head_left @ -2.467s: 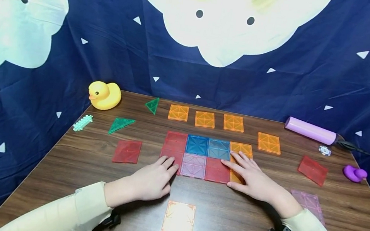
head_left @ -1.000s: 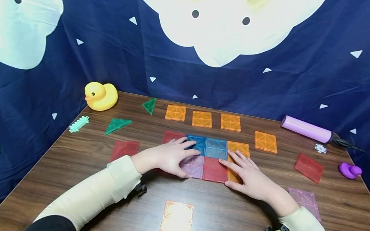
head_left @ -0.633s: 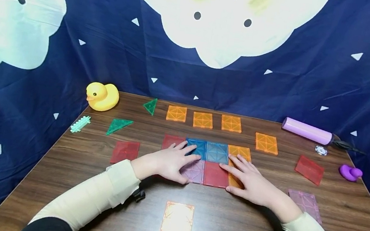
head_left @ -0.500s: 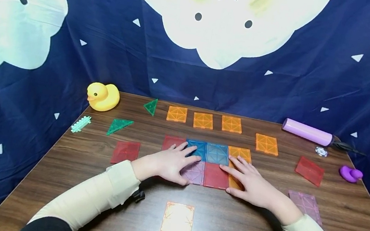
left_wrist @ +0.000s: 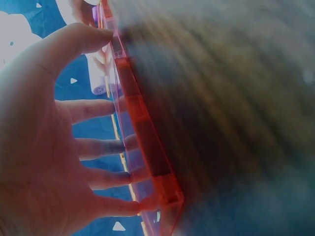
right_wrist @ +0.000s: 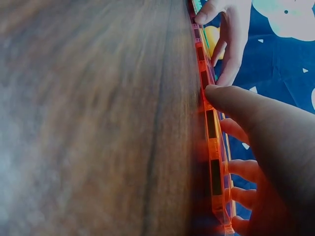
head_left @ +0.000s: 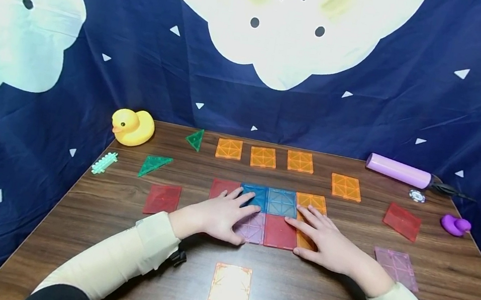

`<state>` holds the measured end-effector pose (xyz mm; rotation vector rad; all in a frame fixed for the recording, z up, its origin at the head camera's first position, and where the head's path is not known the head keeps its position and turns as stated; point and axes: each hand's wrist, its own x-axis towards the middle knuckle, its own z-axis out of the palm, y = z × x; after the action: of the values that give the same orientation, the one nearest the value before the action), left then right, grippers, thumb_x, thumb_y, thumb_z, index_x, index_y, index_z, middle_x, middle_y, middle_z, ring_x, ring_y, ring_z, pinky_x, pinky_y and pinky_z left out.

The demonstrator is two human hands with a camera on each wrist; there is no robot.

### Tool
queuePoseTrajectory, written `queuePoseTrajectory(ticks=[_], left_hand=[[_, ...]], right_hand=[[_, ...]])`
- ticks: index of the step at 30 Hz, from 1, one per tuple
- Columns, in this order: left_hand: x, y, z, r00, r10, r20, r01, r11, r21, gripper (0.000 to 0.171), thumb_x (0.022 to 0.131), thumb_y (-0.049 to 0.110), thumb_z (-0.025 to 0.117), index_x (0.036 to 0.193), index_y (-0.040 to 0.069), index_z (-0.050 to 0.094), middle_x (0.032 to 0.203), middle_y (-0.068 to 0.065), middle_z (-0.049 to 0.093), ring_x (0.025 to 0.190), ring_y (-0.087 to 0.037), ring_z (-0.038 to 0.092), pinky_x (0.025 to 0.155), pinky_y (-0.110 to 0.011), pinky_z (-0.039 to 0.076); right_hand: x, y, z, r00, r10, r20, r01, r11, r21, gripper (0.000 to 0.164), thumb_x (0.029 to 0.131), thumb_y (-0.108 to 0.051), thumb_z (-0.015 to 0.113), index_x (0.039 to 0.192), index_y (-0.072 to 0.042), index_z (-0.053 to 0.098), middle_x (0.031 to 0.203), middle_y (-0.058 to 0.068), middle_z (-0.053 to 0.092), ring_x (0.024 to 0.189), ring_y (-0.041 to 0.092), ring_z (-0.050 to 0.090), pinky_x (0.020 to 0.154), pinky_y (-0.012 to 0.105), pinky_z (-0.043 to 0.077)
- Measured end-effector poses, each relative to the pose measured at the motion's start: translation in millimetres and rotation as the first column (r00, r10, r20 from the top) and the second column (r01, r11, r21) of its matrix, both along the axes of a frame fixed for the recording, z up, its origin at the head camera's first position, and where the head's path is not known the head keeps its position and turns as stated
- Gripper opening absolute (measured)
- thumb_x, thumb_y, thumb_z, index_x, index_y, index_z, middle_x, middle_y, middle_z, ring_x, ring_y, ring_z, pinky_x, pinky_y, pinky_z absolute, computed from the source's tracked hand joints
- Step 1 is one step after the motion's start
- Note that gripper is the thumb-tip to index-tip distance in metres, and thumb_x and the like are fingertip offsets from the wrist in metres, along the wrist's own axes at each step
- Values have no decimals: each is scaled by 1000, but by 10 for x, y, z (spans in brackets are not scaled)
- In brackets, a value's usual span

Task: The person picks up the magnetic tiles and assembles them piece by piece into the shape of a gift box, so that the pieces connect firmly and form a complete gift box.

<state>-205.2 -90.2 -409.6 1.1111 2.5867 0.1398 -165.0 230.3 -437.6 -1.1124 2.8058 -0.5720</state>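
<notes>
Translucent magnetic tiles lie flat, edge to edge, in a two-row block mid-table. My left hand (head_left: 220, 216) rests on its left part, fingers spread over the upper red tile (head_left: 221, 187), dark blue tile (head_left: 260, 194) and pink tile (head_left: 254, 229). It covers most of the lower left tile; in the left wrist view a red tile edge (left_wrist: 147, 142) shows below the palm. On the right end, my right hand (head_left: 330, 243) touches the orange tiles (head_left: 312, 200) and lower red tile (head_left: 280, 232) with straight, parted fingers. Between the hands is a light blue tile (head_left: 282, 202).
Several loose orange tiles (head_left: 229, 149) line the back. Green triangles (head_left: 155, 165), a red tile (head_left: 163, 199) and a yellow duck (head_left: 133, 127) are left. At right are another red tile (head_left: 402, 221), a pink tile (head_left: 396, 268) and a purple duck (head_left: 455, 225). A clear orange-edged tile (head_left: 230, 288) lies in front.
My left hand has moved right and farther onto the block, from the left red tiles toward the blue and pink ones. The whole block has slid slightly nearer me, both hands with it.
</notes>
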Motion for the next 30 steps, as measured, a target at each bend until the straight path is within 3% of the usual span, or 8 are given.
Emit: queuePoseTrajectory(ticks=[4, 7, 11, 14, 18, 21, 25, 30], left_hand=[[-61, -3, 25, 1000, -26, -8, 26, 1000, 16, 80, 90, 59, 68, 156, 22, 43, 164, -14, 29, 149, -45, 24, 114, -63, 29], [-193, 15, 84, 999, -36, -22, 37, 996, 75, 72, 95, 55, 65, 152, 14, 49, 156, -15, 41, 143, -41, 37, 113, -55, 35], [-498, 57, 175, 999, 4, -43, 3, 984, 178, 61, 100, 40, 63, 147, 3, 52, 148, -17, 50, 135, -35, 48, 113, -48, 36], [-771, 75, 206, 997, 63, -39, -53, 974, 218, 57, 102, 32, 63, 147, 0, 50, 151, -19, 48, 139, -34, 45, 117, -46, 32], [-1084, 96, 158, 992, 121, -18, -114, 968, 223, 55, 104, 26, 59, 151, 1, 46, 157, -19, 41, 146, -33, 37, 119, -45, 27], [-1231, 119, 89, 993, 118, 2, -116, 976, 186, 56, 105, 24, 57, 155, 3, 42, 161, -18, 36, 148, -32, 32, 120, -44, 24], [-1295, 160, 35, 995, 95, 40, -98, 991, 87, 56, 105, 22, 54, 157, 6, 39, 164, -15, 29, 152, -30, 25, 122, -43, 20], [-1219, 192, 69, 994, 91, 57, -92, 996, 20, 55, 105, 20, 54, 156, 7, 41, 165, -13, 28, 153, -28, 21, 122, -43, 17]], right_hand=[[5, -2, 2, 1000, 3, -4, -3, 1000, -3, 61, 99, -42, 65, 154, -20, 49, 162, 21, 32, 147, 50, 22, 111, 72, 22], [0, 8, -14, 1000, 7, -15, -7, 1000, -9, 61, 99, -42, 66, 154, -20, 49, 161, 22, 32, 147, 51, 23, 110, 73, 22], [-2, 22, -25, 1000, 1, -4, -1, 1000, -7, 63, 98, -42, 68, 154, -20, 48, 162, 21, 30, 148, 50, 21, 111, 73, 21], [-5, 19, -29, 1000, -7, 11, 7, 1000, 3, 65, 97, -43, 68, 155, -21, 48, 163, 20, 29, 149, 48, 20, 112, 72, 20], [-7, 11, -40, 1000, -7, 10, 7, 1000, -5, 65, 97, -43, 68, 155, -21, 48, 163, 20, 29, 149, 48, 19, 112, 72, 20], [-1, 4, -52, 1000, 0, 6, 0, 1000, -19, 64, 98, -42, 68, 154, -21, 48, 162, 22, 30, 148, 50, 20, 111, 73, 20], [3, 0, -57, 1000, 2, -2, -2, 1000, -27, 63, 98, -41, 67, 154, -21, 48, 162, 22, 31, 148, 51, 21, 109, 75, 21], [-4, 21, -45, 1000, -1, -2, 1, 999, -34, 62, 99, -41, 67, 154, -22, 48, 162, 22, 31, 147, 51, 20, 109, 75, 21]])
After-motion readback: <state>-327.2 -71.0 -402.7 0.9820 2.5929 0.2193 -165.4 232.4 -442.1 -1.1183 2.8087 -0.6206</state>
